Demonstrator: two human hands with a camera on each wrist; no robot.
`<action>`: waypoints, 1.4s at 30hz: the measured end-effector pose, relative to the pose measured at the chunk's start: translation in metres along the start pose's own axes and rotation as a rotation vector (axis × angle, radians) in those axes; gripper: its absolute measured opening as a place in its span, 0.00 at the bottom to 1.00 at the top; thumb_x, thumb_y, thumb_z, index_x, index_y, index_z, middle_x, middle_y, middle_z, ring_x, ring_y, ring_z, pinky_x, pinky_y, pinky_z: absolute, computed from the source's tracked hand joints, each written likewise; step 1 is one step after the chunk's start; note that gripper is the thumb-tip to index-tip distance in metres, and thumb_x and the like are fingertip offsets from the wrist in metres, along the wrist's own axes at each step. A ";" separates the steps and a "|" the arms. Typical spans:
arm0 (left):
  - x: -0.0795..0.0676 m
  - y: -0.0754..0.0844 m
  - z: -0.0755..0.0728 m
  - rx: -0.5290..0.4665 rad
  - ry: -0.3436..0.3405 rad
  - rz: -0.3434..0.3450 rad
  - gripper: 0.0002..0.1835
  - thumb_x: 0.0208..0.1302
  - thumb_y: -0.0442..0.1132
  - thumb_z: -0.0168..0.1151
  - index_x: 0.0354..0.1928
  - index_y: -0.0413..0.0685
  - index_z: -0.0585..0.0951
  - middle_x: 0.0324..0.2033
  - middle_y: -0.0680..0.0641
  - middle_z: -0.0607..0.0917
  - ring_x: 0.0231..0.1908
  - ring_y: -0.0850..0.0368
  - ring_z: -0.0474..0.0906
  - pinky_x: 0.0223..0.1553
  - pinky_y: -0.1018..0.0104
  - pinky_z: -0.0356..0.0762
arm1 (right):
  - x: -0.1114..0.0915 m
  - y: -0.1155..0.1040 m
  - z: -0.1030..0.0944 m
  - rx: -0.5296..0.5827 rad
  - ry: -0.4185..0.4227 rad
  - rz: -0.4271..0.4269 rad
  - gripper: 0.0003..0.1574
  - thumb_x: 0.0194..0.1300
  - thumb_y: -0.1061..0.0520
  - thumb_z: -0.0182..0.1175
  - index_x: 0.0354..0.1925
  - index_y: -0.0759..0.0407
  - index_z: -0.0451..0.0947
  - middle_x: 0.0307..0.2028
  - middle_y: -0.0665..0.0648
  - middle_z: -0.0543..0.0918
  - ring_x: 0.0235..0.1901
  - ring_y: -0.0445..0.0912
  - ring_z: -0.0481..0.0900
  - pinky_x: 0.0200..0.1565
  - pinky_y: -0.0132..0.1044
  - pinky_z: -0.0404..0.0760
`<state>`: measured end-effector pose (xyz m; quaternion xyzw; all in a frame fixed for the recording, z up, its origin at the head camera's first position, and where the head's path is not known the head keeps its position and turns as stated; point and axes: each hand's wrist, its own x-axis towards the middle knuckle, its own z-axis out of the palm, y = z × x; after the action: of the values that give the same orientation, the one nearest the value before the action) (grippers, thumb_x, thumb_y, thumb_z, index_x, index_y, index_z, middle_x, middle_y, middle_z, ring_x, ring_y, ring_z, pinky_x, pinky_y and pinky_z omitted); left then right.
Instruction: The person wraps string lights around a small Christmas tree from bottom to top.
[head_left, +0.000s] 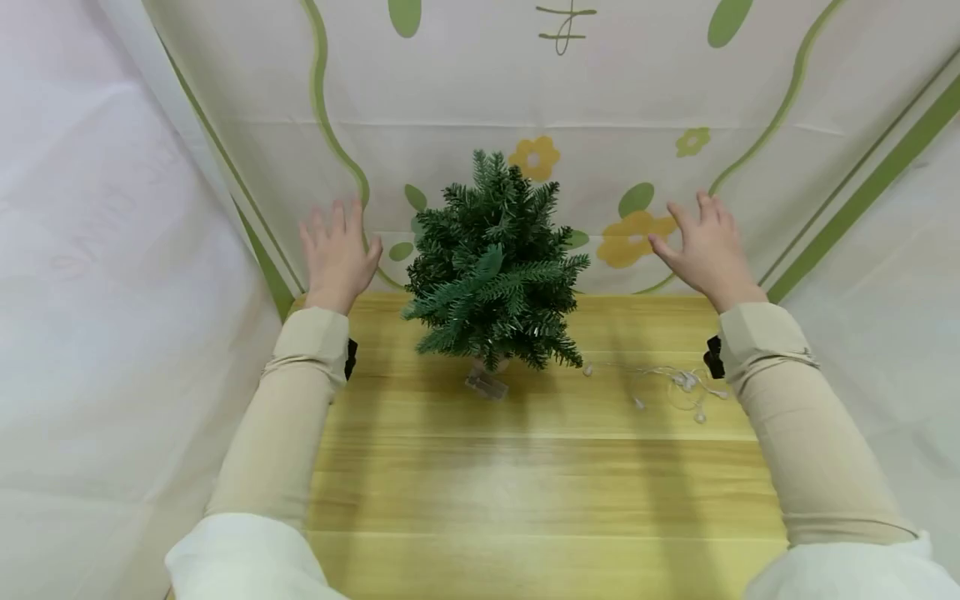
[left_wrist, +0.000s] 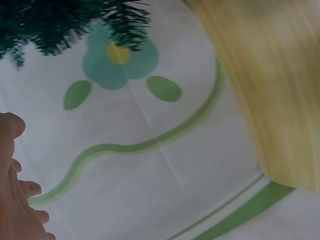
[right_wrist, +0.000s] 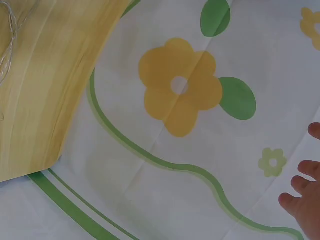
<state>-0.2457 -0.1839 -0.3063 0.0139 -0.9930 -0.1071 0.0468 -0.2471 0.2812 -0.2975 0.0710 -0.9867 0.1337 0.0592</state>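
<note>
A small green artificial Christmas tree stands upright toward the back of the wooden table. Left of it, my left hand hovers with fingers spread, holding nothing. On the other side my right hand is raised likewise, thumb and fingers apart, clear of the tree. In the left wrist view, branch tips hang at the top, away from the left fingers. The right wrist view shows only the right fingertips at its edge. A clear battery box lies at the tree's foot.
A tangled string of small lights lies on the table's right side, near the right forearm. Behind the table hangs a white cloth printed with flowers and green lines. More pale cloth encloses both sides.
</note>
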 end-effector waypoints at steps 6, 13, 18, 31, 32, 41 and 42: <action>-0.005 0.017 -0.024 -0.112 0.045 0.045 0.33 0.75 0.52 0.32 0.76 0.47 0.43 0.74 0.38 0.51 0.74 0.33 0.39 0.73 0.36 0.32 | -0.002 0.005 0.001 -0.005 0.016 -0.031 0.38 0.73 0.44 0.42 0.73 0.62 0.51 0.73 0.75 0.40 0.72 0.72 0.39 0.70 0.68 0.42; -0.014 0.053 -0.063 -0.251 0.072 0.107 0.33 0.75 0.58 0.26 0.75 0.50 0.51 0.73 0.43 0.57 0.74 0.41 0.48 0.75 0.45 0.39 | -0.009 0.010 0.008 -0.040 0.035 -0.082 0.33 0.73 0.51 0.44 0.70 0.63 0.57 0.70 0.78 0.49 0.67 0.75 0.50 0.68 0.69 0.50; -0.026 0.082 -0.091 -0.360 0.076 0.171 0.33 0.75 0.60 0.26 0.73 0.52 0.56 0.73 0.51 0.59 0.74 0.51 0.52 0.76 0.55 0.45 | -0.013 0.014 0.015 -0.065 0.028 -0.103 0.31 0.72 0.53 0.46 0.68 0.65 0.60 0.68 0.78 0.54 0.65 0.75 0.54 0.65 0.70 0.55; -0.089 0.154 -0.111 -0.297 0.300 0.602 0.24 0.75 0.50 0.41 0.65 0.48 0.71 0.64 0.49 0.75 0.67 0.54 0.66 0.73 0.62 0.54 | -0.022 0.041 0.043 -0.052 -0.044 -0.094 0.29 0.71 0.56 0.44 0.66 0.68 0.62 0.65 0.81 0.59 0.63 0.75 0.58 0.63 0.70 0.59; -0.093 0.159 -0.106 -0.282 0.338 0.653 0.23 0.75 0.49 0.42 0.64 0.47 0.72 0.62 0.48 0.76 0.66 0.53 0.68 0.73 0.61 0.55 | -0.023 0.044 0.047 -0.048 -0.058 -0.087 0.29 0.72 0.55 0.44 0.66 0.68 0.62 0.65 0.80 0.59 0.63 0.75 0.57 0.63 0.70 0.58; -0.122 0.194 -0.058 -0.091 0.585 0.932 0.19 0.73 0.47 0.47 0.58 0.48 0.78 0.53 0.50 0.83 0.59 0.53 0.76 0.70 0.60 0.64 | -0.030 0.057 0.070 -0.037 -0.216 -0.021 0.32 0.72 0.53 0.40 0.68 0.71 0.58 0.64 0.80 0.59 0.62 0.75 0.58 0.61 0.70 0.61; -0.124 0.197 -0.051 -0.079 0.600 0.957 0.19 0.73 0.47 0.47 0.57 0.49 0.78 0.52 0.50 0.84 0.58 0.54 0.77 0.69 0.61 0.65 | -0.031 0.058 0.073 -0.038 -0.221 -0.023 0.32 0.72 0.54 0.40 0.67 0.72 0.58 0.64 0.81 0.59 0.61 0.76 0.58 0.61 0.70 0.61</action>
<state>-0.1212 0.0025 -0.2254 -0.4098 -0.8270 -0.1025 0.3710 -0.2328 0.3211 -0.3861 0.0954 -0.9887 0.1058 -0.0470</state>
